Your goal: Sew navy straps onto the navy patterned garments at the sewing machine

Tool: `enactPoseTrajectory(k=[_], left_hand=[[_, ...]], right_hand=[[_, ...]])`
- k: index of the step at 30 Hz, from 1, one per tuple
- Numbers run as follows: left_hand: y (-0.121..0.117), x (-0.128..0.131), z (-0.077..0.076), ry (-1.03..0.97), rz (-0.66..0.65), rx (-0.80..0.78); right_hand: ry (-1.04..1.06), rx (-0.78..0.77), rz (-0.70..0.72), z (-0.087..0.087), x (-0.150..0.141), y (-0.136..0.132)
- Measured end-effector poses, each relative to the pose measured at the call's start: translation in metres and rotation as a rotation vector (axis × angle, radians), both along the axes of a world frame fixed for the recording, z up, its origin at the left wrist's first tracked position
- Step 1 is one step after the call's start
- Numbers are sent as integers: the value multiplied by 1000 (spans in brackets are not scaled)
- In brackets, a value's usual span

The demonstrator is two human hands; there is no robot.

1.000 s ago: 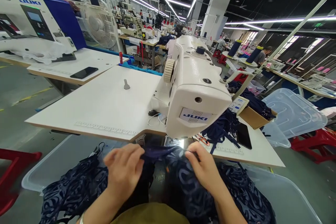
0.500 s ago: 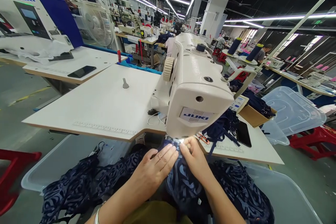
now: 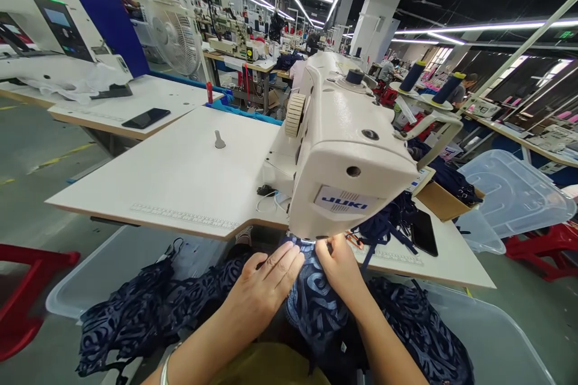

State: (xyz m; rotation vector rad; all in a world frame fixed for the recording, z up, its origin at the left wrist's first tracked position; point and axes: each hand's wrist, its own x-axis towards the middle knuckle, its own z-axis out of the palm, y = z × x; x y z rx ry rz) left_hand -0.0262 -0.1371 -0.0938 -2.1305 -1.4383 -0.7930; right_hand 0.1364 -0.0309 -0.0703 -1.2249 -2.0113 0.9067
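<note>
A white JUKI sewing machine (image 3: pixel 343 150) stands on a white table (image 3: pixel 189 174). Dark navy patterned fabric (image 3: pixel 316 307) runs from my lap up under the machine's head. My left hand (image 3: pixel 266 286) lies flat on the fabric with fingers stretched toward the needle area. My right hand (image 3: pixel 338 264) pinches the fabric edge just below the machine's head, fingers pressed together. More of the same fabric (image 3: pixel 135 313) hangs to my left and spreads to my right (image 3: pixel 419 331). The needle itself is hidden by the machine's head.
Clear plastic bins sit at my left (image 3: pixel 90 277) and right (image 3: pixel 497 343). Navy straps (image 3: pixel 388 222), a black phone (image 3: pixel 424 231) and a cardboard box (image 3: pixel 440 198) lie right of the machine. Another phone (image 3: pixel 146 118) rests on the neighbouring table. Red stools (image 3: pixel 27 307) stand at both sides.
Both hands moved forward and together from spread apart on the fabric to just under the machine's head; the left hand flattened out and the fabric was drawn up to the machine.
</note>
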Motion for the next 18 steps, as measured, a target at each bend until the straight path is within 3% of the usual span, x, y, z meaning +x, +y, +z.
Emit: enactPoseTrajectory(k=[10,15,18], left_hand=[[0,1,-3,-45,15,27],[3,-10,-8,50,8,-37],[3,-11,-13,-26,-3,-61]], right_hand=[[41,27,25,-1,-1,0],[135,-43,53,-3,0,1],[260,-116,28,-12,9,9]])
